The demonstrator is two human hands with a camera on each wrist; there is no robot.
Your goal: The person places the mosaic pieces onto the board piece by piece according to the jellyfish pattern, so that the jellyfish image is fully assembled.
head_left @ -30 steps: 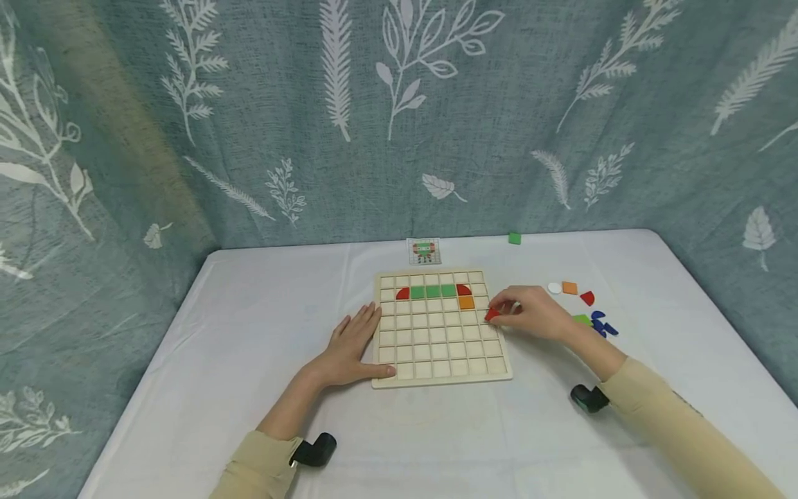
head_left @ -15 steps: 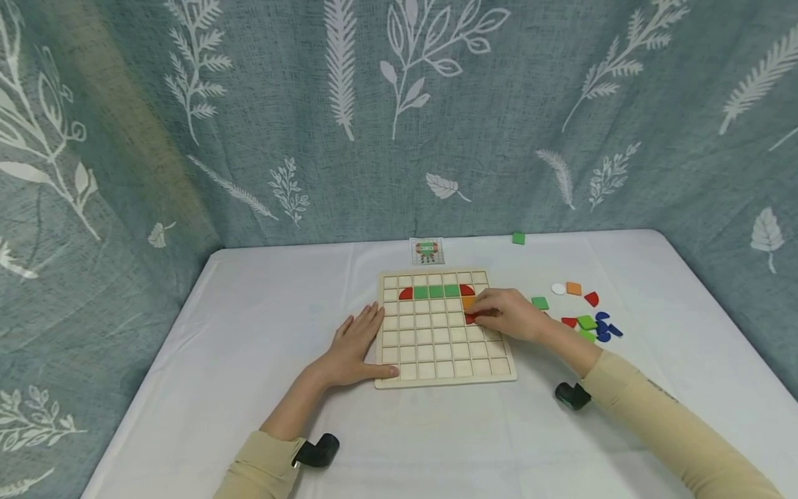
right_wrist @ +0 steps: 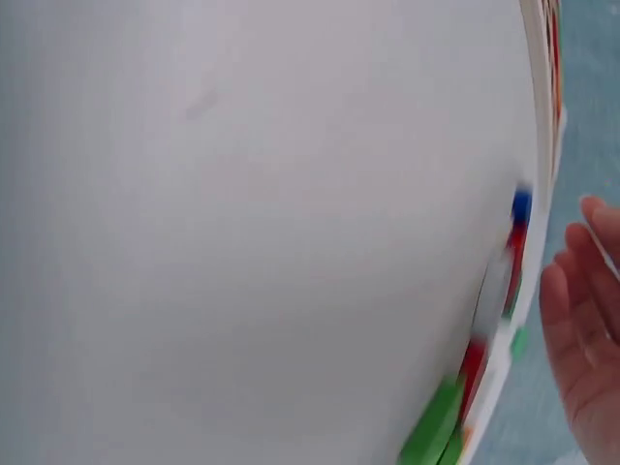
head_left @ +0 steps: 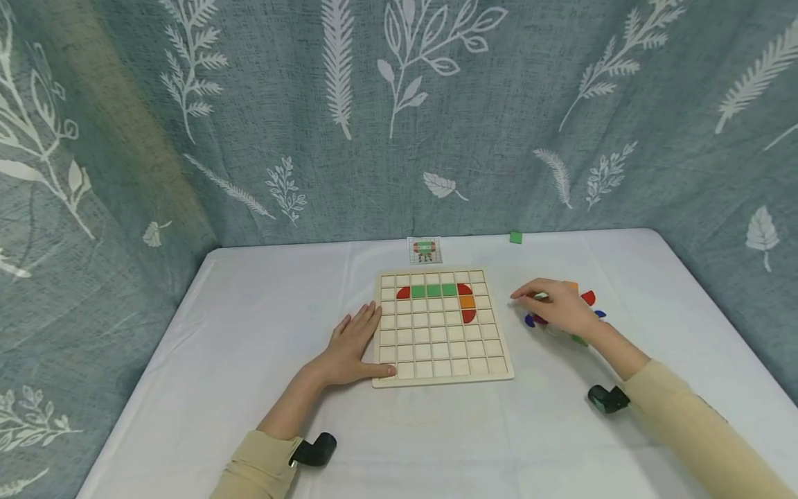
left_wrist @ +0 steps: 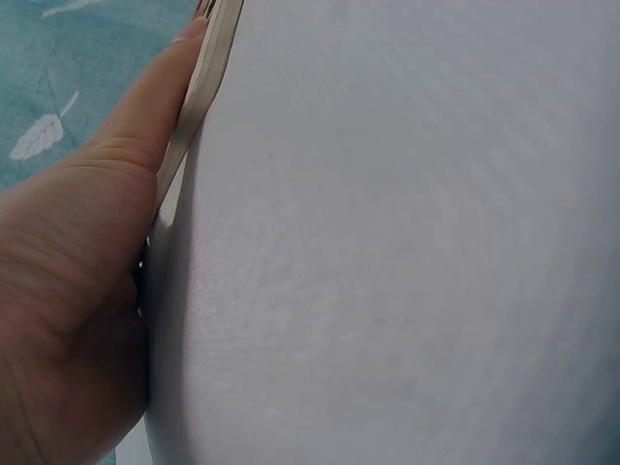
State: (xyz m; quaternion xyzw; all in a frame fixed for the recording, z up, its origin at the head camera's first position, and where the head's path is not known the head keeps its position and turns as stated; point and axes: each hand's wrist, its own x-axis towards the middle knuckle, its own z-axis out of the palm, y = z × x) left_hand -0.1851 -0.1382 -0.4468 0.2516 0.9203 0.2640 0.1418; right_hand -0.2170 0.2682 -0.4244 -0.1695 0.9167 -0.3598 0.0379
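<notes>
My left hand (head_left: 346,357) lies at the left side of a wooden grid board (head_left: 431,350), fingers along its edge and thumb on the lower left corner. In a row on the board are three green squares (head_left: 433,291) between red quarter-circles (head_left: 404,293). Below the right end sit an orange square (head_left: 467,302) and another red quarter-circle (head_left: 469,317). To the board's right, my right hand (head_left: 557,305) hovers over loose pieces, with nothing visible in its fingers. It partly hides a blue piece (head_left: 529,321), a red piece (head_left: 588,298) and a green piece (head_left: 580,340).
A small pattern card (head_left: 424,250) lies behind the board. One green square (head_left: 515,238) is near the far table edge. Under everything spreads a white tablecloth (head_left: 280,291), with a leaf-patterned curtain (head_left: 262,104) behind it.
The red quarter-circle now lies in the cell below the orange square, released by my right hand. That hand has moved right, back over the loose pieces. My left hand stays put.
</notes>
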